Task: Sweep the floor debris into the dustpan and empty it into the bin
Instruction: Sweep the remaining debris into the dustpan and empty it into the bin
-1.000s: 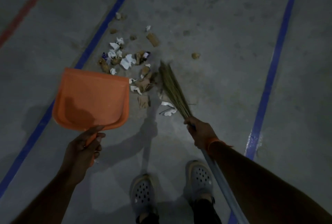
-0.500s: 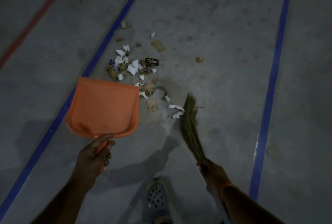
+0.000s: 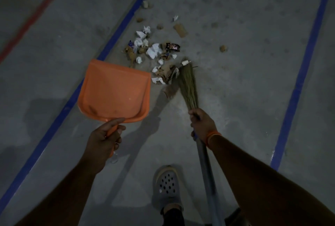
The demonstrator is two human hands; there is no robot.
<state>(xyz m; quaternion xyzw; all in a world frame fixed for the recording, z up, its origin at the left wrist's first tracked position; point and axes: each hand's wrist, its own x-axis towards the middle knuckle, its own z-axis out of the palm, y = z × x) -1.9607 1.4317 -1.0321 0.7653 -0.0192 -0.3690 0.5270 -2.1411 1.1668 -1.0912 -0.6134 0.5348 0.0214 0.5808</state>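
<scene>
An orange dustpan (image 3: 114,91) hangs low over the grey floor, its open edge pointing away from me. My left hand (image 3: 103,140) grips its handle from behind. A grass broom (image 3: 188,84) slants down on the right, and my right hand (image 3: 201,124) grips it where the bristles meet the grey pole. The bristle tips touch the near right side of a debris pile (image 3: 155,51) of crumpled white paper, brown scraps and a dark wrapper. The pile lies just beyond the dustpan's far right corner. No bin is in view.
A blue floor line (image 3: 116,31) runs diagonally under the dustpan, another blue line (image 3: 301,80) runs on the right, and a red line (image 3: 36,17) at far left. Stray scraps (image 3: 223,48) lie beyond the pile. My grey clog (image 3: 166,187) stands below.
The broom swung back from the right and pushed the nearest scraps into the pile's right side. The dustpan stayed beside the pile as the view shifted.
</scene>
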